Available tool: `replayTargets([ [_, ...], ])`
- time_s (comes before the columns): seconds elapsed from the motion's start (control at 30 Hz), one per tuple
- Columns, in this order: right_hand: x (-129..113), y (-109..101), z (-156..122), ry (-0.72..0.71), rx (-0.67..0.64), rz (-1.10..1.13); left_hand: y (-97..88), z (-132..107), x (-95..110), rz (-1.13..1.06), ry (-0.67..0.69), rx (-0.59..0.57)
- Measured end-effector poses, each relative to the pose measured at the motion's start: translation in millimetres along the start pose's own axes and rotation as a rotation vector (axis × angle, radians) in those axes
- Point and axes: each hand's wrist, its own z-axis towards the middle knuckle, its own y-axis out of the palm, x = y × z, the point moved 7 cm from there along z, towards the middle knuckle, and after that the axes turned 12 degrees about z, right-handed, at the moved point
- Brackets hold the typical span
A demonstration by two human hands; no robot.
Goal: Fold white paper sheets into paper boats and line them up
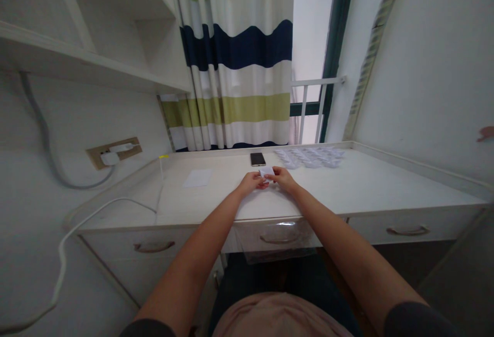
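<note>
the head view looks forward and down across the nearby desk (370,182).

No text, label, brand, number or sign can be read. The held white paper (266,172), the phone (258,159), the flat sheet (197,178) on the tabletop (378,180) and the plug (110,159) show too small or dim for any legible lettering.

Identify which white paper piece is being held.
The small white paper piece between the left hand and right hand; the flat white rectangular sheet and the cluster of small white folded pieces lie on the white desk.
</note>
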Motion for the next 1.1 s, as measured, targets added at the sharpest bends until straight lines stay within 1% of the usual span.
replayTargets([
  [0.07,0.7,0.5,0.0,0.006,-0.011,-0.011,-0.2,0.2,-0.2,-0.001,-0.005,0.006],
  [0.23,3.3,-2.0,0.0,0.031,0.015,0.000,-1.2,1.2,-1.6,-0.013,-0.011,0.015],
  [0.4,9.2,-5.6,-3.5,0.130,0.059,0.018,-1.1,0.2,0.5,-0.014,0.028,-0.005],
  [0.5,11.4,-5.6,-5.5,0.165,0.056,0.049,0.0,-0.7,0.6,-0.004,0.033,-0.032],
  [0.6,11.4,-5.9,-5.2,0.151,0.050,0.041,1.2,-1.7,1.0,0.007,0.034,-0.054],
  [0.7,9.2,-7.0,-2.9,0.099,0.050,-0.011,2.4,-2.5,2.1,0.014,0.037,-0.062],
  [0.8,6.0,-7.1,-0.8,0.044,0.042,-0.081,1.3,-2.7,2.0,0.028,0.019,-0.022],
  [0.93,4.3,-4.7,0.4,0.010,0.015,-0.152,-1.0,-2.3,0.7,0.059,-0.023,0.037],
  [1.1,7.2,-3.3,0.8,0.032,0.003,-0.107,-4.3,-2.7,4.6,0.038,-0.012,0.054],
])
